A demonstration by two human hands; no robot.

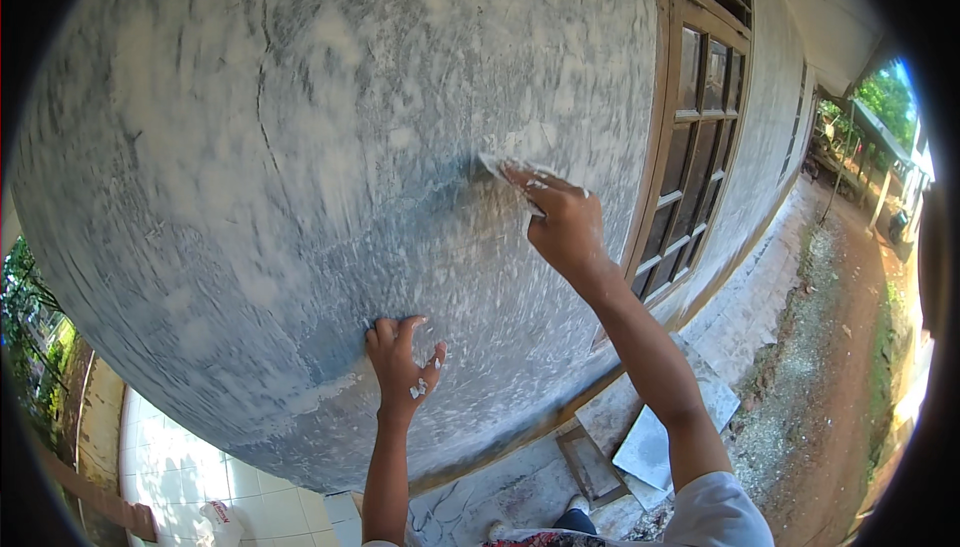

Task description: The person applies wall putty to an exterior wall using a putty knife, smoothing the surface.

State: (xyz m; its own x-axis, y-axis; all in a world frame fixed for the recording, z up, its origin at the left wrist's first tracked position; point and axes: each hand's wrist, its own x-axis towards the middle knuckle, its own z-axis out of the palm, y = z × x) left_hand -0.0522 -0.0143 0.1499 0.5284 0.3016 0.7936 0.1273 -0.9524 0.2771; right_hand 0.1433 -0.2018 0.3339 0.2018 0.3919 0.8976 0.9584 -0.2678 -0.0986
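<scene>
A grey wall (330,97), patched and streaked with white filler, fills most of the view. In my right hand (566,222) is a flat, putty-smeared scraper (510,167), whose edge meets the wall left of the window. The fingers wrap over it and hide most of its shape. Lower down and to the left, my left hand (400,362) leans its fingertips on the wall, fingers bent and apart, holding nothing. White smears mark its thumb side.
A wooden window (690,137) with small panes stands to the right. Pale slabs (655,447) and a wooden frame (590,462) lie at the wall's foot. A white bag (220,525) rests on the tiled floor (265,497) at lower left. A dirt path (830,407) runs along the right.
</scene>
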